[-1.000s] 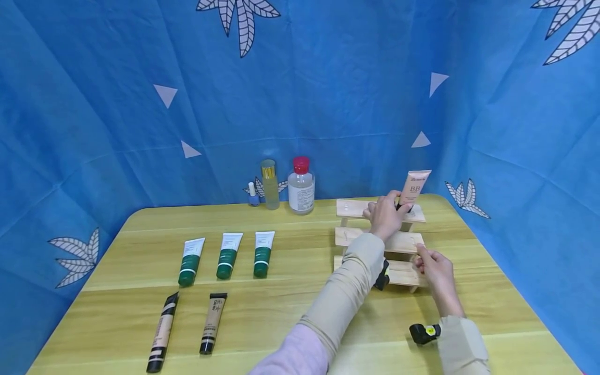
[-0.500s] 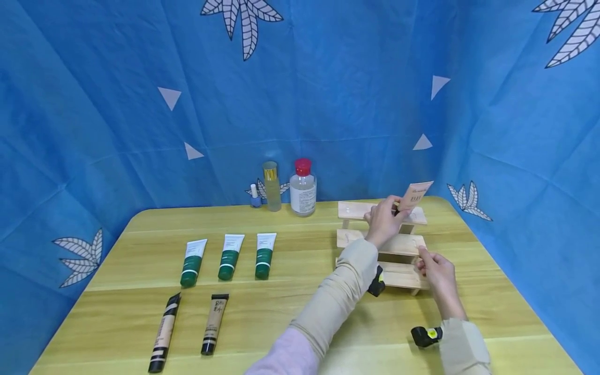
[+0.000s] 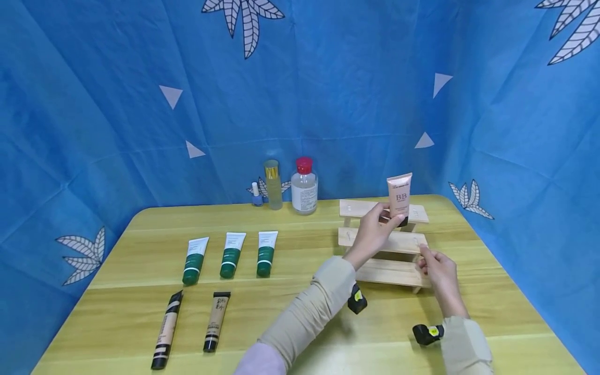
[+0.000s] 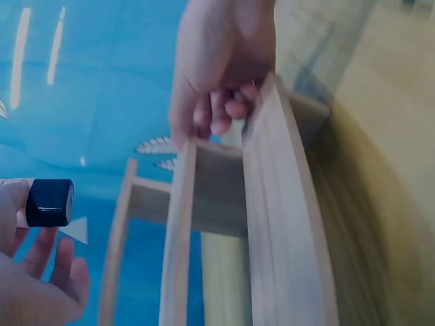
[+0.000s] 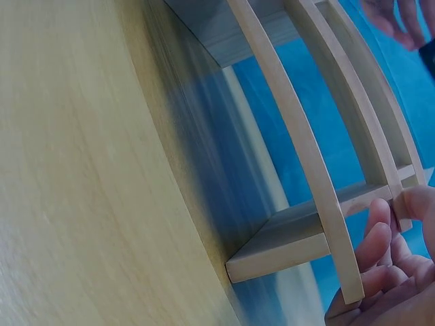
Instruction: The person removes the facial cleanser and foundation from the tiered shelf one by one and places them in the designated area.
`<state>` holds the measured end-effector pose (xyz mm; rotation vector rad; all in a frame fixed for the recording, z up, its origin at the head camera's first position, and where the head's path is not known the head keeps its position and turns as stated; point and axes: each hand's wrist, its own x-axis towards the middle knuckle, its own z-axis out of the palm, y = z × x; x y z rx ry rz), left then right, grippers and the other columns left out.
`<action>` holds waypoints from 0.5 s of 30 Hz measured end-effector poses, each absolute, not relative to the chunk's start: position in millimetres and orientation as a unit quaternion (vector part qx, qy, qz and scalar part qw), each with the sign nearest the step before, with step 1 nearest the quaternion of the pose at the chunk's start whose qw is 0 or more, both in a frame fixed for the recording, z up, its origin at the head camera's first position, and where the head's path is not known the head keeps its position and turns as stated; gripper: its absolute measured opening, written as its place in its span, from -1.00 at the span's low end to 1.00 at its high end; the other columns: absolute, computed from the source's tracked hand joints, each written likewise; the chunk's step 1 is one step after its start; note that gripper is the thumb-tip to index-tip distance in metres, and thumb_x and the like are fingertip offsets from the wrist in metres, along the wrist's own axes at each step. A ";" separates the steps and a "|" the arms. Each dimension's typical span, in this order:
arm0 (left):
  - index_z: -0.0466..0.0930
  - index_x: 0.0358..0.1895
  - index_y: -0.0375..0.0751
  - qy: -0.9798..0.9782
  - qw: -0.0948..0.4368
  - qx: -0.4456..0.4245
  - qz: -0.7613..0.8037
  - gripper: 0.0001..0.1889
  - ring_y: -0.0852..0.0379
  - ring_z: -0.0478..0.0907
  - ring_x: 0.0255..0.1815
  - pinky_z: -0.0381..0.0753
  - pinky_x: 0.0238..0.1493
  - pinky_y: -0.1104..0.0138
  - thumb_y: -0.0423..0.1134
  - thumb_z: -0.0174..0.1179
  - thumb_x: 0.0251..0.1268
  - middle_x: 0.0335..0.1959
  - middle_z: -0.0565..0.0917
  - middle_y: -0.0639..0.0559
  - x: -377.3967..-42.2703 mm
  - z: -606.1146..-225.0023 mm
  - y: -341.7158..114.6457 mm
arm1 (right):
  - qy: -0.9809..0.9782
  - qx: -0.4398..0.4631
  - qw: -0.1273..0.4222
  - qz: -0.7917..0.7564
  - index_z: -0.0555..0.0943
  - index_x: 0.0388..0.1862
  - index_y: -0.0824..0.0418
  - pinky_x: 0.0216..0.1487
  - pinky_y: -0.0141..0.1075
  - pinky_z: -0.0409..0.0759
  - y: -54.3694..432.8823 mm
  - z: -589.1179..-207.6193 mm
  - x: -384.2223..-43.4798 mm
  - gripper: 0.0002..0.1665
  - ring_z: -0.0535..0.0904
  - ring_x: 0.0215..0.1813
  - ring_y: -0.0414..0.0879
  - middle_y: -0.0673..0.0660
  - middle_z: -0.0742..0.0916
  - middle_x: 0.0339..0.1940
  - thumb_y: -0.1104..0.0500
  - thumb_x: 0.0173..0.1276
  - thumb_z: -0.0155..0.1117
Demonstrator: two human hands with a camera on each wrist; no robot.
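My left hand point(image 3: 373, 230) holds a pale pink BB cream tube point(image 3: 399, 197) upright, black cap down, in front of the top step of a three-step wooden display rack point(image 3: 400, 241). In the left wrist view the tube's black cap point(image 4: 49, 202) shows beside the fingers. At the rack's right end, my right hand point(image 3: 440, 273) pinches the edge of the middle step. The right wrist view shows the thumb and fingers point(image 5: 374, 246) of that hand at the ends of the lower steps.
Three green-and-white tubes point(image 3: 230, 255) lie in a row on the wooden table point(image 3: 140, 234). Nearer lie two beige tubes with black caps, one long point(image 3: 166, 330), one shorter point(image 3: 217, 321). A red-capped bottle point(image 3: 304, 187), gold-collared bottle point(image 3: 273, 186) and nail polish bottle point(image 3: 256, 195) stand at the back.
The tube has come off the rack's right top end, moving left and toward me, and turned from tilted to nearly upright. My left arm has drawn back; the right hand stays put.
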<state>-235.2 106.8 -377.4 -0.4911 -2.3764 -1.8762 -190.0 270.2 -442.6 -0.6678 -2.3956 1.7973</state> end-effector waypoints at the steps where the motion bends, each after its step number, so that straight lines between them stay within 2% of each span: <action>1: 0.51 0.11 -0.13 -0.769 0.030 -0.159 -0.619 -0.64 0.32 0.51 -0.21 0.49 -0.15 0.48 -0.06 0.17 0.33 -0.18 0.63 0.07 -230.7 -376.4 103.9 | -0.781 -0.218 0.037 0.584 0.49 -0.24 0.25 -0.36 -0.43 0.42 270.3 -442.8 -190.1 -0.45 0.43 -0.46 -0.28 -0.18 0.57 -0.59 -0.25 0.41 -0.02; 5: 0.49 0.15 -0.05 -0.754 0.016 -0.157 -0.638 -0.59 0.35 0.54 -0.16 0.51 -0.11 0.45 0.02 0.15 0.33 -0.16 0.61 0.14 -213.1 -371.4 92.0 | -0.782 -0.220 0.040 0.582 0.49 -0.22 0.28 -0.38 -0.45 0.42 269.6 -443.9 -190.0 -0.45 0.44 -0.48 -0.30 -0.18 0.57 -0.60 -0.22 0.42 -0.03; 9: 0.49 0.16 -0.03 -0.742 0.015 -0.156 -0.652 -0.59 0.35 0.56 -0.18 0.52 -0.18 0.45 0.03 0.16 0.31 -0.17 0.59 0.15 -196.7 -365.9 80.0 | -0.784 -0.221 0.044 0.578 0.49 -0.20 0.30 -0.39 -0.45 0.42 268.8 -444.7 -189.6 -0.45 0.44 -0.48 -0.30 -0.17 0.56 -0.61 -0.21 0.43 -0.03; 15: 0.54 0.09 -0.18 -0.715 0.039 -0.166 -0.678 -0.64 0.32 0.57 -0.25 0.56 -0.20 0.45 -0.11 0.21 0.29 -0.18 0.63 0.00 -176.1 -362.0 62.9 | -0.785 -0.218 0.039 0.578 0.48 -0.17 0.28 -0.35 -0.45 0.42 269.3 -442.5 -190.3 -0.44 0.43 -0.45 -0.29 -0.18 0.57 -0.59 -0.23 0.42 -0.04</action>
